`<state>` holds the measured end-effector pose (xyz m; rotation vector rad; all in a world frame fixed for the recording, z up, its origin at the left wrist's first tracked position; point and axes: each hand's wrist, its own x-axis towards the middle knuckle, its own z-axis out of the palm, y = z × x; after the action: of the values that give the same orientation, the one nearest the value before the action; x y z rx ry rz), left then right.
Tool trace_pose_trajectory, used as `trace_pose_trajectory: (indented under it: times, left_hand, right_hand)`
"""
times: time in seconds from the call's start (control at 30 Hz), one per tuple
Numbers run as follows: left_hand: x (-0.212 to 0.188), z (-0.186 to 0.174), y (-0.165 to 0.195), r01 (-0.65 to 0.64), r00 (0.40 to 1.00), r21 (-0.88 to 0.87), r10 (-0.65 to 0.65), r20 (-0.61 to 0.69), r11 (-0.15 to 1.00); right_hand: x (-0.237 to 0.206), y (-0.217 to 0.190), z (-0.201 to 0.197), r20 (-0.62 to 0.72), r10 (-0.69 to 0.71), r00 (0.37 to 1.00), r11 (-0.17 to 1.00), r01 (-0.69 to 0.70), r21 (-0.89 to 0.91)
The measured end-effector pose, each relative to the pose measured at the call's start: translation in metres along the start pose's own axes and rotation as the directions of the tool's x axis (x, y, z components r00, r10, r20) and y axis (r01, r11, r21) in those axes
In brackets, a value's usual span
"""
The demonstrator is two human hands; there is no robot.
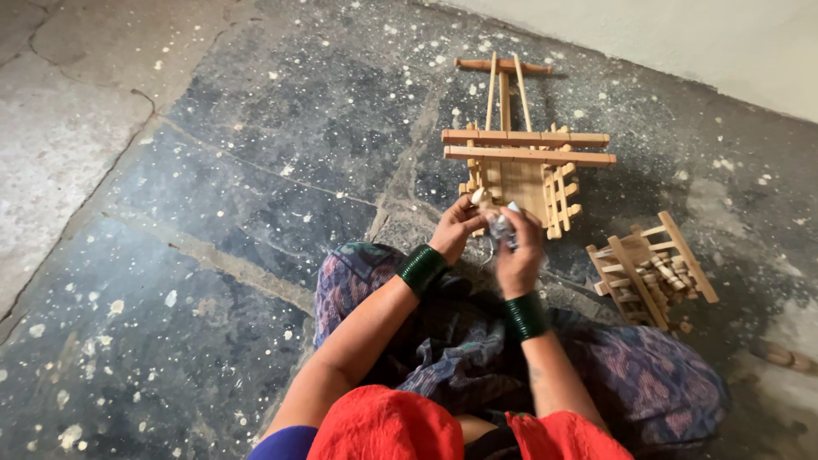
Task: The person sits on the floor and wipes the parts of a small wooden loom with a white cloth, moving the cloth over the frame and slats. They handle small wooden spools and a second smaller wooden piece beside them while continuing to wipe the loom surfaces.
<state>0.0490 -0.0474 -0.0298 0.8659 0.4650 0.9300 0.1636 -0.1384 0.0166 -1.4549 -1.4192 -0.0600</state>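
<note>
The head view looks down on a person sitting on a speckled stone floor point(256, 153), both hands raised together just above the lap. The left hand point(456, 228) pinches a small pale piece point(480, 196), perhaps a bit of wood or a cap, between thumb and fingertips. The right hand point(517, 255) is curled shut around a small clear, shiny thing point(499, 228) that looks like a plastic packet or tube. The two hands nearly touch, working over that same little item.

As I read it, the step in hand is preparing or opening something small, possibly glue or a fastening bit, for the wooden slat frame point(521, 170) that lies on the floor just beyond the fingers. That frame has two long crossbars, a flat slatted panel and a T-shaped handle pointing away toward the wall. A second, smaller slatted wooden piece point(652, 268) lies tilted to the person's right, apart from the first. The next move, in my judgement, calls for a fine two-finger grip and a short reach forward to the nearer frame.

Much is hard to tell: the clear thing is mostly covered by the right fingers, its shape and contents unclear. The near edge of the big frame is hidden behind the hands. A brownish object point(780, 356) at the far right is blurred.
</note>
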Motion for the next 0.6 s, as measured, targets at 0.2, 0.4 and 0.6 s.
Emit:
trace_pose_trajectory:
  times: [0.2,0.4,0.6]
  left_hand:
    - [-0.009,0.007,0.003,0.022,0.999,0.019,-0.023,0.041,1.000]
    - [-0.009,0.004,0.010,0.121,0.966,-0.121,-0.088,0.244,0.985]
    - [-0.005,-0.001,0.004,0.048,0.982,-0.028,-0.042,0.183,0.998]
  right_hand:
    - [0.014,0.013,-0.031,0.095,-0.039,0.995,0.999,0.039,-0.006]
    - [0.007,0.014,-0.035,0.195,0.246,0.950,0.893,-0.300,0.335]
    - [0.016,0.014,-0.037,0.461,0.492,0.739,0.536,-0.674,0.508]
